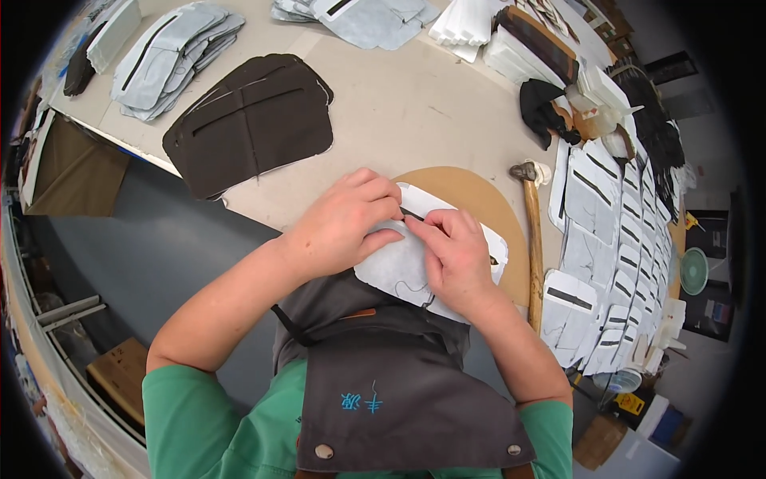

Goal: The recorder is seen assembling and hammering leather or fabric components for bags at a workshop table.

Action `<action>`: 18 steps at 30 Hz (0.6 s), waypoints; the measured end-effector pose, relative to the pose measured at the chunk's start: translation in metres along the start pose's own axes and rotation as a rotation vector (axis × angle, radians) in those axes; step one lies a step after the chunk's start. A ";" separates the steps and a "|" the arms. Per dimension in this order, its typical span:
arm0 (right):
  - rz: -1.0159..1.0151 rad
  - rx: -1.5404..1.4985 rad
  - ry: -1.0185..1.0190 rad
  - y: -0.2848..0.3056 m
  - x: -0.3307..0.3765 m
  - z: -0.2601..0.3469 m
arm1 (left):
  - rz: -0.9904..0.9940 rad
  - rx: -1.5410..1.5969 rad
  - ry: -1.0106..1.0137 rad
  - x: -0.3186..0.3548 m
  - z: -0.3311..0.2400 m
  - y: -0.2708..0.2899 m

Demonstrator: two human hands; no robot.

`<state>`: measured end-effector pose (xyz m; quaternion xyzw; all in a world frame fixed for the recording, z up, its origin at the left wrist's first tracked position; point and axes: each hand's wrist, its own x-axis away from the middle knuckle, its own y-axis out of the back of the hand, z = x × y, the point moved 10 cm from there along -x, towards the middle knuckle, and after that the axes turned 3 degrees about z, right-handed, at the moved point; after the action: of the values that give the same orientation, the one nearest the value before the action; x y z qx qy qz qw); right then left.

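Note:
A light grey fabric panel (391, 259) with a white upper band and a dark slit lies at the table's near edge, partly over a rounded tan board (499, 211). My left hand (343, 223) is closed at the dark slit, its fingertips pressed to the panel. Beside it my right hand (459, 263) pinches at the same slit with thumb and forefinger. The two hands nearly meet there. A loose dark thread (411, 287) curls on the panel's lower part. What lies under the fingertips is hidden.
A wooden-handled hammer (533, 239) lies right of the board. Rows of grey slitted panels (590, 199) cover the right side. A dark brown panel stack (255, 120) overhangs the table edge at left. Stacked grey panels (171, 56) and white pieces (463, 28) stand farther back.

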<state>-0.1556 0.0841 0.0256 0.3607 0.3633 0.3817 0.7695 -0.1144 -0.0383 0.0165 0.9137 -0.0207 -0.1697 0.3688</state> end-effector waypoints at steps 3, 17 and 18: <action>0.044 0.116 0.038 -0.002 -0.001 0.009 | -0.040 -0.091 -0.089 0.001 -0.008 -0.003; 0.111 -0.307 -0.381 0.023 0.022 -0.036 | -0.053 -0.083 0.013 -0.013 -0.041 -0.033; 0.114 -0.294 -0.382 0.023 0.023 -0.036 | -0.047 -0.098 0.050 -0.014 -0.037 -0.038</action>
<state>-0.1830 0.1241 0.0213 0.3304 0.1309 0.3982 0.8457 -0.1188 0.0162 0.0201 0.8986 0.0185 -0.1565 0.4095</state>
